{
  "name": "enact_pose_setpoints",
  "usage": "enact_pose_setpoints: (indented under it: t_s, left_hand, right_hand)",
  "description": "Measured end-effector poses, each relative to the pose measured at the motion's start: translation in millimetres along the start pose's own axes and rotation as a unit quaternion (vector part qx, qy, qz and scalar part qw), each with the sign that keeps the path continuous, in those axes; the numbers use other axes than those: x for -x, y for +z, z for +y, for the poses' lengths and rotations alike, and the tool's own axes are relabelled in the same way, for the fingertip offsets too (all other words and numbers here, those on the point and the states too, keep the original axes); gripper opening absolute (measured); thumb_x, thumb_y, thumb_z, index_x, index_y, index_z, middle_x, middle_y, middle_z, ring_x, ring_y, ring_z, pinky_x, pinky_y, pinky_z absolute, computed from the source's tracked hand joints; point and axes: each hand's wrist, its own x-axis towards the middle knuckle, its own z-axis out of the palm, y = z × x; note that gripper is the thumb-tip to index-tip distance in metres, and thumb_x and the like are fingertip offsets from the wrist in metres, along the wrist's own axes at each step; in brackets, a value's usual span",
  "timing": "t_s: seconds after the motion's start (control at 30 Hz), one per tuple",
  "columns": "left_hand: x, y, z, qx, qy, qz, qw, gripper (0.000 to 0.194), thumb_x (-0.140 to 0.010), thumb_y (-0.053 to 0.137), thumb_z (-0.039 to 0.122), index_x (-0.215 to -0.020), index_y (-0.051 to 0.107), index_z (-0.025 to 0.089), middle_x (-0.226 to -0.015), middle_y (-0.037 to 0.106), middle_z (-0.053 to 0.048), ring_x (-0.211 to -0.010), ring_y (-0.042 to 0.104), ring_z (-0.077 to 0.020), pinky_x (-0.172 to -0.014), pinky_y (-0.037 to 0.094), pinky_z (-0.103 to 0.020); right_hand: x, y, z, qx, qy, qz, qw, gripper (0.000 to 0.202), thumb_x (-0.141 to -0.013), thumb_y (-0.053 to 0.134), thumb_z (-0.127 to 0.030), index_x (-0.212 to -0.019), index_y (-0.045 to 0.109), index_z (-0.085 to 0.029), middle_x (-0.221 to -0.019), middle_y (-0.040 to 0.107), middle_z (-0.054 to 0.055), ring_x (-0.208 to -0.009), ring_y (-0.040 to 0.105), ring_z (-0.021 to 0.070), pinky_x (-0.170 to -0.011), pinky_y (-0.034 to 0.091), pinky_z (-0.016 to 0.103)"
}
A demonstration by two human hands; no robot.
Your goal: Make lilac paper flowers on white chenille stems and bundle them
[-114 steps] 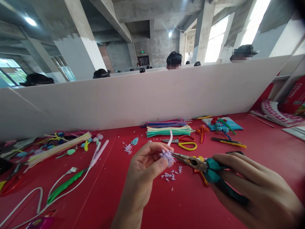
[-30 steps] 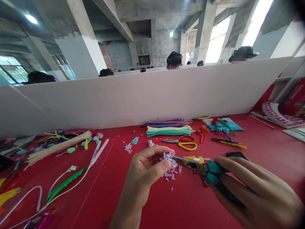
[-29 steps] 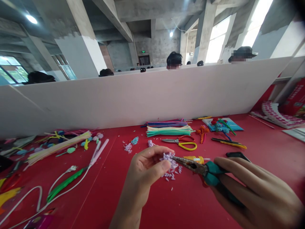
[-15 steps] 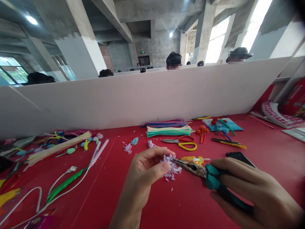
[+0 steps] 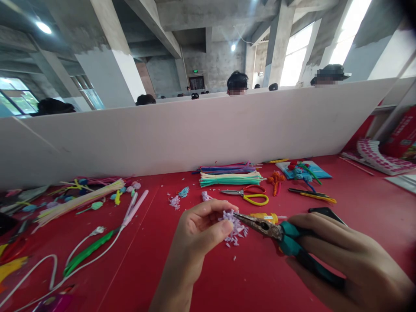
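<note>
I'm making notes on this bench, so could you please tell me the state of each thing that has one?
Long-nosed metal pliers with teal and black handles, tips at the fuzzy lilac tuft.
Left hand, closed on the tuft.
Right hand, closed around the pliers.
Metal scissors with red and yellow handles, lying flat.
Slim pink two-armed tool, arms apart.
White plastic plug, unplugged.
Yellow plastic bottle, on its side.

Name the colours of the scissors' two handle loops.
One red, one yellow; the scissors show best in the head view.
</note>
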Motion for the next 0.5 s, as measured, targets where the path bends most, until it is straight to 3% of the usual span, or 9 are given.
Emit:
enact_pose_setpoints:
  t_s: [0.5]
  left_hand:
    - [0.4, 0.4, -1.0, 0.009, 0.003, 0.002, 1.0, 0.016, -0.061, 0.073, 0.023, -0.076, 0.076, 0.021, -0.075, 0.069, -0.005, -0.067, 0.054, -0.0139, -0.061, 0.044, -0.024]
  right_hand:
    - [3.7, 1.2, 2.6, 0.051, -0.03, 0.005, 0.998, 0.01, -0.083, 0.054, -0.02, -0.081, 0.063, -0.022, -0.096, 0.064, 0.006, -0.069, 0.062, 0.0175, -0.057, 0.048, 0.03]
